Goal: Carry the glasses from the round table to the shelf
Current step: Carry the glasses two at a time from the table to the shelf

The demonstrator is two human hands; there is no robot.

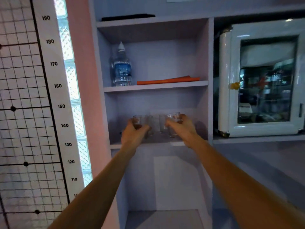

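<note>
Both my arms reach into a compartment of the grey shelf unit (113,146). My left hand (133,134) is wrapped around a clear glass (138,120) at the left of that compartment. My right hand (183,128) grips another clear glass (173,119) at the right. Between the two hands stand two more clear glasses (160,124), blurred and close together on the shelf board. Whether the held glasses rest on the board or hover just above it I cannot tell. The round table is out of view.
The compartment above holds a water bottle (122,66) and a flat orange folder (168,80). A white mini fridge (262,76) with a glass door stands on the counter (264,154) to the right. A height chart (33,104) covers the wall at left.
</note>
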